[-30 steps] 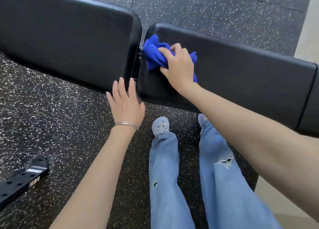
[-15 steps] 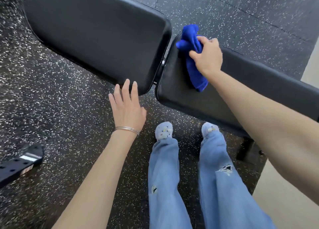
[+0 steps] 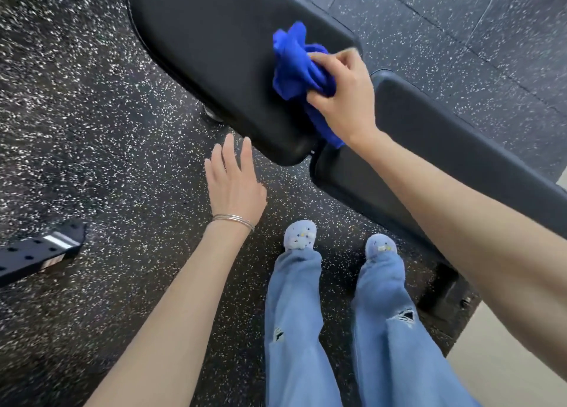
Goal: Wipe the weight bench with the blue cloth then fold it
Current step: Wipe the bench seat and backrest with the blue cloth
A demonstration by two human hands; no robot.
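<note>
The black padded weight bench runs from upper left to right as two pads: the larger pad [image 3: 214,54] and the narrower pad [image 3: 445,149], with a gap between them. My right hand [image 3: 343,97] is closed on the bunched blue cloth [image 3: 294,66], which rests on the larger pad near its right end; part of the cloth hangs past my wrist over the gap. My left hand [image 3: 234,186] hovers flat with fingers spread just below the larger pad's near corner, holding nothing.
The floor [image 3: 107,136] is dark speckled rubber. A black metal bar with holes [image 3: 40,253] lies at the left. My legs in blue jeans and pale shoes [image 3: 299,235] stand just before the bench. The bench foot [image 3: 445,293] sits at the right, by a beige floor strip.
My right hand carried the cloth from the narrower pad across the gap onto the larger pad. The view shifted, so the bench sits further right. My left hand stayed open near the pad's corner.
</note>
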